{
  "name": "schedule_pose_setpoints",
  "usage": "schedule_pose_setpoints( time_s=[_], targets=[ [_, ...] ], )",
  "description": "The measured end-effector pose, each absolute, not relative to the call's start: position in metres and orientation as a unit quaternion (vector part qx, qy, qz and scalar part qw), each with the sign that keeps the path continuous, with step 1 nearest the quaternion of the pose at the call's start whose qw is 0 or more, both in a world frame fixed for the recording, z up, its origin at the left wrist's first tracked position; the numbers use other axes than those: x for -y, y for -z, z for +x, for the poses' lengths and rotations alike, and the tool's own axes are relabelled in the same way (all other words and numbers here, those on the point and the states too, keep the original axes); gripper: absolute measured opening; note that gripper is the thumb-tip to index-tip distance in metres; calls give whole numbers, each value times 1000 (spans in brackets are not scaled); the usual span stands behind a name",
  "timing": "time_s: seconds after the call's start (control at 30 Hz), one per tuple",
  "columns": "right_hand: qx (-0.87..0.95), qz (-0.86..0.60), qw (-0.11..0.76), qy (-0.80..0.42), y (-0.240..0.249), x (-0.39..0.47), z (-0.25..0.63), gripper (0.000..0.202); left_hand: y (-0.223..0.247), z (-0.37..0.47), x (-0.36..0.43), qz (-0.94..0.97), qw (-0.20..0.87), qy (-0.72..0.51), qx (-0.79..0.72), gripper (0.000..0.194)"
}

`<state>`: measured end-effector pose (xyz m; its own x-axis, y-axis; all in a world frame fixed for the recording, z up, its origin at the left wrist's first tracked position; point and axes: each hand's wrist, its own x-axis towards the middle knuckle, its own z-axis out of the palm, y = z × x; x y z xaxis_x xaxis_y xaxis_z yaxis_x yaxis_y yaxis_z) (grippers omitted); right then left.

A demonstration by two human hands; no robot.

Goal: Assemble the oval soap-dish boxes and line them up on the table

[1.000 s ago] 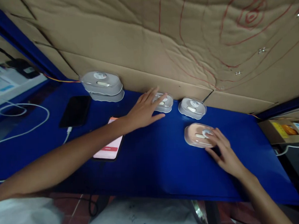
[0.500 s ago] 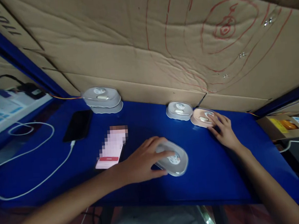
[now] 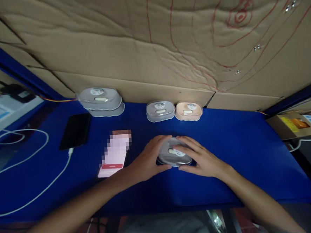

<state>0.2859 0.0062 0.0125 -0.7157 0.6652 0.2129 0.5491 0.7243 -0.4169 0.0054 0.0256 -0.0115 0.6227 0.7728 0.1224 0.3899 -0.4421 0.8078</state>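
A grey oval container with a clear lid and a round label (image 3: 171, 156) is between my two hands near the middle of the blue table. My left hand (image 3: 154, 158) grips its left side, fingers at the back and thumb at the front. Around its right side are the fingers of my right hand (image 3: 202, 157), one finger lying over the label. Farther back stand a grey container (image 3: 160, 111) and a peach one (image 3: 189, 111), side by side and close together. Two more grey containers (image 3: 103, 100) are stacked at the back left.
On the blue table (image 3: 238, 143) lie a lit phone (image 3: 115, 152) beside my left forearm and a dark phone (image 3: 76, 131) with a white cable (image 3: 66, 171). A cardboard wall (image 3: 101, 53) rises behind. An open box (image 3: 294, 125) is at the right.
My right hand has left the peach container and moved to the container in my left hand. The grey and peach containers at the back now sit farther left. The view has shifted slightly.
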Motion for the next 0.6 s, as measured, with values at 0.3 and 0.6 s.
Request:
schedule_pose_setpoints(
  time_s=[0.3,0.6],
  targets=[
    [857,-424,264,-127,18,-44,323,56,7,2,-17,799,411,-202,-390,120],
    [916,-336,197,-98,3,-22,298,55,5,7,-22,780,406,-306,-365,84]
  ],
)
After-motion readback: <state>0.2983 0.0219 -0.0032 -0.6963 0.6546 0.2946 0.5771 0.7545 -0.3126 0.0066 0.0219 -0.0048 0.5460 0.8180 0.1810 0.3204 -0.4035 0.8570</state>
